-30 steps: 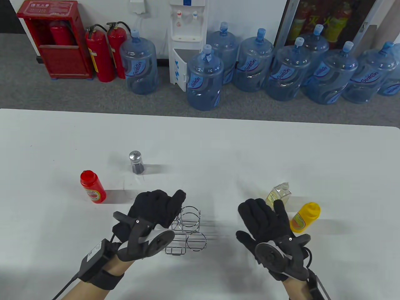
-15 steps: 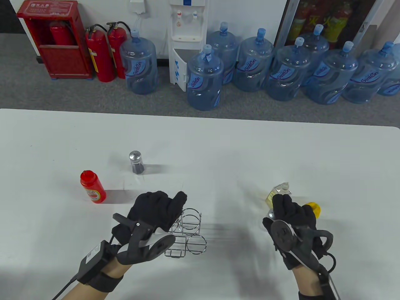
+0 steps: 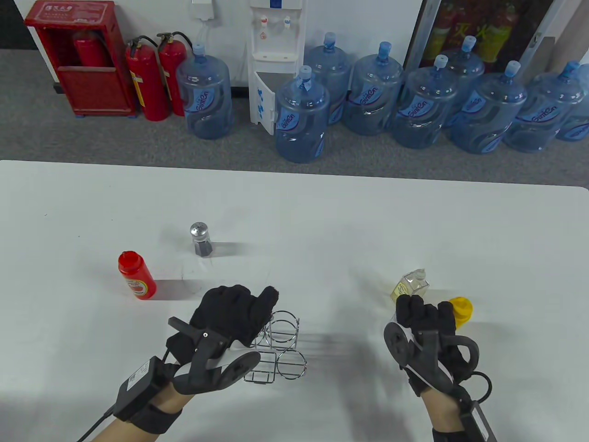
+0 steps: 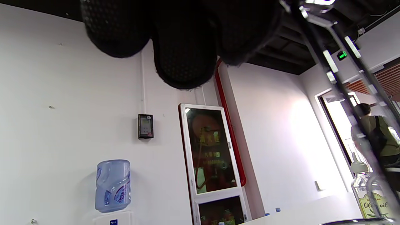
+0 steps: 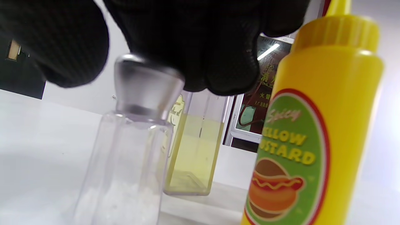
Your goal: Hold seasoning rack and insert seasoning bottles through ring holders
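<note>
1. Holding the wire seasoning rack near the front of the tabletop with the left hand; fingers curling over its left side, exact grip hidden by the glove.
2. Showing all the visible rings of the rack empty, so no bottle inserted yet; task judged barely begun.
3. Closing the right hand from above on the salt shaker, fingers pressing around its metal cap; shaker apparently sitting on the tabletop, base out of frame.
4. Standing loose and awaiting insertion: yellow mustard bottle and oil bottle just beside the right hand, ketchup bottle and pepper shaker well apart on the left.
5. Revealing in the right wrist view the salt shaker and the grip on its cap, almost wholly hidden under the glove in the table view.
6. Revealing in the left wrist view only fingertips, blurred rack wires and the room; giving the rack's position and empty rings in the table view alone.
</note>
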`<action>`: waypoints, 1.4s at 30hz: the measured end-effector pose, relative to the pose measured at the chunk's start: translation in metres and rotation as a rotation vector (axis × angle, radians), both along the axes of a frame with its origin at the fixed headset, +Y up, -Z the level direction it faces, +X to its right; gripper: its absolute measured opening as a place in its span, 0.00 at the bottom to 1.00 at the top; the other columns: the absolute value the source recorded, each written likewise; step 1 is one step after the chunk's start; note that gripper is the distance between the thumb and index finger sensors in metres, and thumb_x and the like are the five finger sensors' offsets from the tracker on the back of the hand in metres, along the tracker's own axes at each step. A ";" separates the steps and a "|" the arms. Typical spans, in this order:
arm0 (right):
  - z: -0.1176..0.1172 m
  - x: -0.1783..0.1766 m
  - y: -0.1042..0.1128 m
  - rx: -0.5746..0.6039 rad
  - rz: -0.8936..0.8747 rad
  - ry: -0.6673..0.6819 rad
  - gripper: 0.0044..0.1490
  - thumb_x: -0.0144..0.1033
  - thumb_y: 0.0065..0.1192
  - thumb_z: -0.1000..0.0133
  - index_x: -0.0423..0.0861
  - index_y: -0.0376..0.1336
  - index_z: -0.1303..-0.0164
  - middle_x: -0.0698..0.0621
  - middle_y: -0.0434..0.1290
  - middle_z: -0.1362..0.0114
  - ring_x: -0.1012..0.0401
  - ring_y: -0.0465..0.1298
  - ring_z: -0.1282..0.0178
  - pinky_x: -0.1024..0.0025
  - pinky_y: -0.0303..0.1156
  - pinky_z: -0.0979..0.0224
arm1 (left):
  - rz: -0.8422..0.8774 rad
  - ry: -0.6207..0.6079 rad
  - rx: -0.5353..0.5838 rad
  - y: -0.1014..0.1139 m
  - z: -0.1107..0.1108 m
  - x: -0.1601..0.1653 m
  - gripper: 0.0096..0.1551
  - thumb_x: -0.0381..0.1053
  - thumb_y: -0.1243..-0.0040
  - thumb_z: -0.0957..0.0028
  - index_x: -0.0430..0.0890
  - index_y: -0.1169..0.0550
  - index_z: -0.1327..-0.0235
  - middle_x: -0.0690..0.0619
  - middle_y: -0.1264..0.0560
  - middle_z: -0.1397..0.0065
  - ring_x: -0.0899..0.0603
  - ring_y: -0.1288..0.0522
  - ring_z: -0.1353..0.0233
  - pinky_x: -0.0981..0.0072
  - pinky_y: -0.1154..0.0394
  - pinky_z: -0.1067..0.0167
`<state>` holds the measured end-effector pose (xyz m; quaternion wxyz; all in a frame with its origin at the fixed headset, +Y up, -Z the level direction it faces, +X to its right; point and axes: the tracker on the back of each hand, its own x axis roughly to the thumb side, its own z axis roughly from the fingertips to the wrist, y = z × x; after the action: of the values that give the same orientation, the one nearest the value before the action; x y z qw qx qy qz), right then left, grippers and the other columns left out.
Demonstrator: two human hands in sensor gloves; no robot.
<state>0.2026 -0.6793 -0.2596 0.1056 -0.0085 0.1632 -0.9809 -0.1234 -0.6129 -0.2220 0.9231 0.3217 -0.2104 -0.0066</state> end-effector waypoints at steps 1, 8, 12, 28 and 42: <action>0.000 0.000 0.000 0.001 0.001 0.002 0.43 0.57 0.72 0.60 0.51 0.69 0.33 0.50 0.75 0.29 0.54 0.80 0.34 0.48 0.60 0.22 | -0.002 0.000 0.000 0.000 0.000 0.000 0.22 0.58 0.50 0.51 0.64 0.30 0.43 0.71 0.20 0.63 0.56 0.16 0.46 0.54 0.23 0.43; -0.001 -0.005 -0.002 0.016 0.026 0.011 0.42 0.54 0.75 0.60 0.52 0.69 0.34 0.50 0.76 0.30 0.55 0.80 0.35 0.47 0.61 0.22 | -0.004 0.005 -0.004 0.000 0.000 0.000 0.22 0.58 0.50 0.51 0.63 0.30 0.43 0.70 0.20 0.63 0.56 0.16 0.46 0.54 0.23 0.43; -0.001 -0.006 -0.002 0.021 0.028 0.014 0.42 0.54 0.75 0.60 0.52 0.69 0.34 0.50 0.76 0.30 0.55 0.80 0.36 0.47 0.61 0.22 | -0.001 0.007 -0.001 0.001 0.000 -0.001 0.22 0.58 0.50 0.51 0.63 0.30 0.42 0.70 0.20 0.63 0.56 0.16 0.46 0.54 0.23 0.43; 0.014 -0.009 0.016 0.203 -0.088 0.122 0.45 0.59 0.78 0.63 0.53 0.69 0.35 0.51 0.76 0.32 0.57 0.80 0.38 0.45 0.61 0.22 | -0.003 0.010 -0.001 0.000 0.000 0.000 0.22 0.58 0.50 0.51 0.63 0.30 0.42 0.70 0.20 0.63 0.55 0.16 0.46 0.54 0.23 0.44; 0.046 -0.080 0.096 0.299 -0.547 0.629 0.44 0.61 0.76 0.62 0.54 0.69 0.35 0.52 0.76 0.31 0.58 0.80 0.37 0.45 0.60 0.21 | 0.000 0.014 -0.015 -0.001 0.000 0.001 0.22 0.58 0.50 0.51 0.62 0.29 0.43 0.70 0.20 0.63 0.55 0.16 0.46 0.54 0.22 0.44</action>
<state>0.1226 -0.5834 -0.2135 -0.2124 -0.2476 0.3235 -0.8882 -0.1221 -0.6137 -0.2218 0.9270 0.3145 -0.2041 -0.0072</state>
